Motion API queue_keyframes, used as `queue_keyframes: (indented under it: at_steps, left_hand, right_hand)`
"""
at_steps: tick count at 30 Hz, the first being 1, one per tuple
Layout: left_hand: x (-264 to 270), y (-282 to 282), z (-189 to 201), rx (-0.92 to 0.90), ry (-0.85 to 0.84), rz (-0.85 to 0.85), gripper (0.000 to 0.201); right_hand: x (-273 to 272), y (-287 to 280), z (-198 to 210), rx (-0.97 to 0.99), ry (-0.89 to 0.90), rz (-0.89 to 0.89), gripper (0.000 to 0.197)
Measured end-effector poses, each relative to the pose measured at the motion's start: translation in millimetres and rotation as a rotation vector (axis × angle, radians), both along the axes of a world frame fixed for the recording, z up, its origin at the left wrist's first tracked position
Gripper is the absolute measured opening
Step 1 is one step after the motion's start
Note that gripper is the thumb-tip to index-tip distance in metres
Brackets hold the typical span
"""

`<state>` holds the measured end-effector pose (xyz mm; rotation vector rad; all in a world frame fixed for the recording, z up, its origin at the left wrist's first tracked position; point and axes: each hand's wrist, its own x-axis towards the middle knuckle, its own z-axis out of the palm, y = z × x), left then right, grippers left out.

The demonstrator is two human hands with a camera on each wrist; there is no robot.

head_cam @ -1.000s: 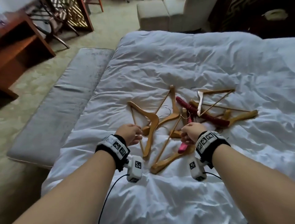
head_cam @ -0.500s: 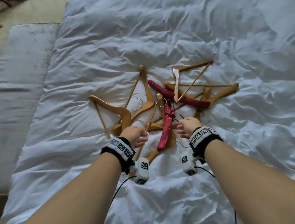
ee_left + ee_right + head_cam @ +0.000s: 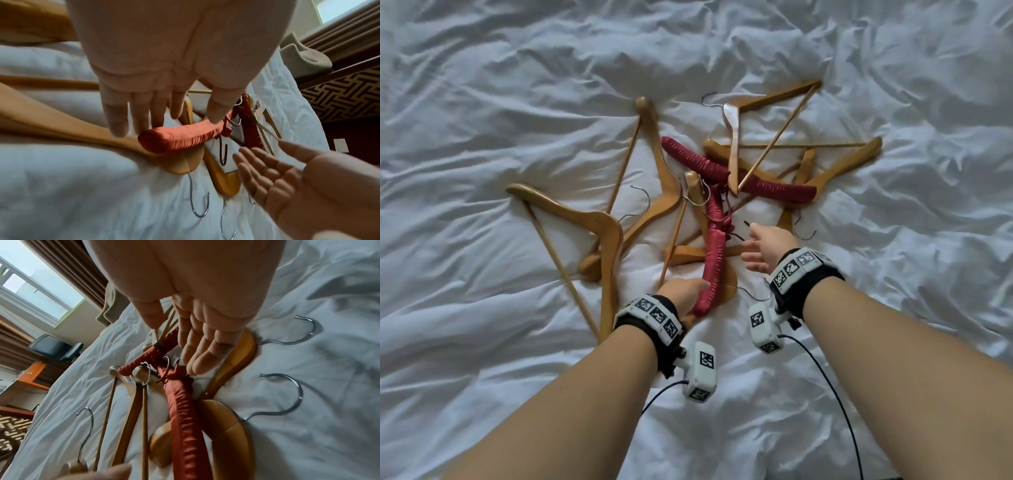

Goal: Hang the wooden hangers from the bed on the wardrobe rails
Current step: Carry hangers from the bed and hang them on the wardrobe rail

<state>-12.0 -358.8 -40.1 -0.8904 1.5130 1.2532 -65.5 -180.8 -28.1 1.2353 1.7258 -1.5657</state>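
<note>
the right hand hangs with straight fingers just above a red padded hanger. it lies across wooden hangers on the white bedding. three metal hooks rest on the sheet beside them.

Wooden hangers: lacquered wood, smooth, semi-gloss, amber tone. Hooks: bright polished metal. Padded hangers: red satin cloth, shiny, gathered into fine ridges. Bed cover: white woven cloth, matt, heavily creased.
</note>
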Motion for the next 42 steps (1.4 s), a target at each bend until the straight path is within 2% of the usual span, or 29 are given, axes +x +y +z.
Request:
queue_keyframes:
  at_steps: [4, 8, 12, 19, 23, 29, 32, 38, 42]
  left_hand:
    - [-4, 2, -3, 0.068, -0.043, 0.013, 0.035]
    - [-10, -6, -3, 0.058, -0.044, -0.014, 0.026]
    - [-10, -13, -13, 0.027, -0.038, 0.064, 0.021]
    - [-1, -20, -27, 0.015, -0.02, 0.132, 0.016]
    - [-1, -21, -28, 0.011, 0.01, 0.172, 0.02]
    - [-14, -21, -23, 0.008, 0.087, 0.185, 0.024]
    - [-27, -18, -14, 0.037, 0.104, 0.223, 0.025]
    - [-42, -16, 2, 0.103, 0.164, 0.23, 0.031]
    - [-36, -16, 6, 0.173, 0.194, 0.128, 0.014]
  right_hand:
    - [-35, -6, -4, 0.01, 0.061, -0.024, 0.015]
    - [-69, -15, -12, -0.044, 0.102, -0.184, 0.018]
    - [-87, -21, -20, -0.103, 0.093, -0.288, 0.027]
    - [-94, -22, -26, -0.158, 0.127, -0.32, 0.023]
    - [-98, -21, -32, -0.132, 0.128, -0.245, 0.02]
    - [-82, -28, -30, -0.198, 0.206, -0.101, 0.014]
    - [-60, -31, -27, -0.26, 0.217, 0.008, 0.008]
    - [0, -32, -32, -0.429, 0.172, 0.169, 0.01]
    - [45, -43, -40, -0.452, 0.129, 0.283, 0.014]
